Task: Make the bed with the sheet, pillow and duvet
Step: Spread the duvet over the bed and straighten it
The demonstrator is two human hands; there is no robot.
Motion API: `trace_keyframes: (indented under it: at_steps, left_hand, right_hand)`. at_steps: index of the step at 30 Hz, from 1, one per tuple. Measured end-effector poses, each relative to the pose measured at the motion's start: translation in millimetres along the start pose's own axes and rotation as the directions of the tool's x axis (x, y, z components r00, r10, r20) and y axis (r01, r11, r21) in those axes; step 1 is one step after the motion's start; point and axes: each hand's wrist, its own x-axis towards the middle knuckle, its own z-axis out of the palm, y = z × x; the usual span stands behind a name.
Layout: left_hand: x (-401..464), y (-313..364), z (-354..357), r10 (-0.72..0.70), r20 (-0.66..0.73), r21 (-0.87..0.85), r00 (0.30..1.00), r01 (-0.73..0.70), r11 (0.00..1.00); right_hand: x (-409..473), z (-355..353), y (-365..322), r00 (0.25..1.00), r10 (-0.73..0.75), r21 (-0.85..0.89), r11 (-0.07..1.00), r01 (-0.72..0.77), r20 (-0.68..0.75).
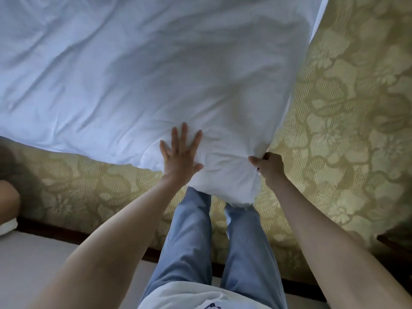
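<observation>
Jeans (189, 237) are standing near; left hand (180, 152) is pressing flat, fingers spread, on the duvet (133, 74), right hand (268, 165) is pinching its corner above the carpet (345, 108).

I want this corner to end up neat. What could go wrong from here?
The right hand pinches only a small bunch of the duvet at its corner, so it may slip out. The left hand lies flat on top without gripping. The corner hangs over the person's jeans and could drag on the carpet.
</observation>
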Motion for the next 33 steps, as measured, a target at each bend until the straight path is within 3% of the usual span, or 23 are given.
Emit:
trace_keyframes:
  at_steps: [5,9,13,17,19,21,26,33]
  left_hand:
    - [-13,15,-2,-0.020,-0.033,-0.160,0.999,0.014,0.987]
    - [-43,50,-3,-0.029,-0.159,-0.307,0.987,-0.021,0.951]
    - [-89,100,-15,-0.134,-0.259,-0.478,0.957,-0.006,0.878]
    - [-129,132,-22,-0.234,-0.312,-0.584,0.921,0.009,0.812]
    - [-139,136,-22,-0.253,-0.265,-0.614,0.930,0.039,0.788]
    - [-145,134,-21,-0.252,-0.216,-0.619,0.943,0.067,0.783]
    - [-155,122,-30,-0.334,-0.178,-0.664,0.926,0.138,0.735]
    - [-162,114,-55,-0.434,-0.208,-0.738,0.877,0.150,0.658]
  right_hand:
    - [-13,-27,1,0.993,-0.073,0.030,0.997,0.070,0.097]
    - [-62,-70,1,0.946,-0.215,0.179,0.968,0.174,0.242]
    - [-125,-102,2,0.891,-0.318,0.270,0.934,0.236,0.323]
    - [-161,-127,3,0.869,-0.383,0.313,0.906,0.287,0.313]
    - [-163,-130,1,0.868,-0.423,0.203,0.903,0.380,0.258]
    - [-157,-127,4,0.847,-0.490,-0.015,0.864,0.503,0.206]
    - [-152,-129,0,0.778,-0.580,-0.473,0.629,0.616,0.242]
    - [-152,-138,-51,0.609,-0.713,-0.677,0.260,0.689,0.346]
